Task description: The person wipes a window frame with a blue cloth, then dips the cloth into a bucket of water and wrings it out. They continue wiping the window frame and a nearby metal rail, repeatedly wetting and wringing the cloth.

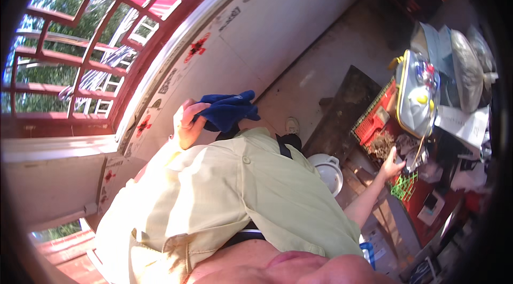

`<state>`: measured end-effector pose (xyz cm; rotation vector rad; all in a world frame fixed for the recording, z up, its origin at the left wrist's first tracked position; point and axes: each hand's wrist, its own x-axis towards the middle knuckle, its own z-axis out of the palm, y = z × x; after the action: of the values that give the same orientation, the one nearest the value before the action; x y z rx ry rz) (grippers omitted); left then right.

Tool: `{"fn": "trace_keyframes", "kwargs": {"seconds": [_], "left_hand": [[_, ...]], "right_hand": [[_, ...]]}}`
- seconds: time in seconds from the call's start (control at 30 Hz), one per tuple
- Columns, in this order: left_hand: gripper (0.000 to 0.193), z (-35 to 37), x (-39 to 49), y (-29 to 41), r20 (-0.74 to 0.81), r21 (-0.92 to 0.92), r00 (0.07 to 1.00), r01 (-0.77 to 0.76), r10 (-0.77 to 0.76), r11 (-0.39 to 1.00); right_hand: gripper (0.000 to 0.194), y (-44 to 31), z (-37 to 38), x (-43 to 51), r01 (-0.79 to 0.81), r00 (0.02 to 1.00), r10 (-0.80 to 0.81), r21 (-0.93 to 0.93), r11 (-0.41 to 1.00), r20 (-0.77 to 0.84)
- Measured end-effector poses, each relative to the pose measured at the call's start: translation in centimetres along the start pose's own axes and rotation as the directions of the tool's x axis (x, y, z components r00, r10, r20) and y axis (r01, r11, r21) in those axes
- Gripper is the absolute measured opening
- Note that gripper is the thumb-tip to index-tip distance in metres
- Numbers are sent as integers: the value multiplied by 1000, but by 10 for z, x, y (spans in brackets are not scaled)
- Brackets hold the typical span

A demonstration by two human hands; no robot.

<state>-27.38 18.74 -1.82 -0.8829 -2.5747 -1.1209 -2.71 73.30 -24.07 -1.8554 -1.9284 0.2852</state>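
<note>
A folded dark blue cloth [228, 110] hangs from my left hand [189, 123], pinched between thumb and fingers in front of my body. On the right, my right hand [392, 167] reaches over a cluttered red-topped table, its fingers apart and nothing visible in them. Close to its fingertips lie a clump of brown dried or fibrous material [382, 144] and a crumpled dark-and-white item [409, 147]. A bright green plastic mesh [404, 186] sits just below that hand. Beyond is a red plastic basket [370, 127].
A clear zippered case with yellow trim [417, 91], plastic bags [467, 71] and white papers [465, 123] crowd the table. A white lidded pot or bucket [329, 173] stands beside a dark wooden bench [340, 103]. At left is a red lattice window [80, 55] above a white wall panel [224, 55].
</note>
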Motion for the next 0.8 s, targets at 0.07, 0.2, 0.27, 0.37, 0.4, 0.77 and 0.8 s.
{"fn": "trace_keyframes", "kwargs": {"seconds": [0.07, 0.2, 0.27, 0.37, 0.4, 0.77, 0.8], "left_hand": [[31, -9, -3, 2, -36, -1, 999, 19, -19, 1000], [25, -22, -5, 9, -209, -228, 974, 44, -93, 973], [23, -29, -5, 11, -305, -317, 944, 26, -128, 948], [19, -42, -8, 10, -335, -460, 915, 50, -225, 886], [19, -46, -9, 9, -347, -502, 903, 49, -253, 864], [21, -106, -87, -44, -631, -225, 689, 278, -357, 934], [21, -108, -95, -48, -589, -229, 713, 303, -379, 925]], "right_hand": [[70, -3, -16, -4, 250, 926, -213, 85, 964, -312], [37, -65, -31, -46, 396, 880, -473, 473, 787, 51], [25, -125, -33, -92, 288, 640, -664, 679, 675, 387], [21, -214, -38, -188, 154, 45, -854, 841, 519, 519], [20, -238, -41, -221, 181, -150, -878, 886, 427, 454], [24, -199, 26, -259, 309, -18, -618, 592, 744, 786], [24, -175, 37, -244, 355, 60, -593, 538, 765, 803]]}}
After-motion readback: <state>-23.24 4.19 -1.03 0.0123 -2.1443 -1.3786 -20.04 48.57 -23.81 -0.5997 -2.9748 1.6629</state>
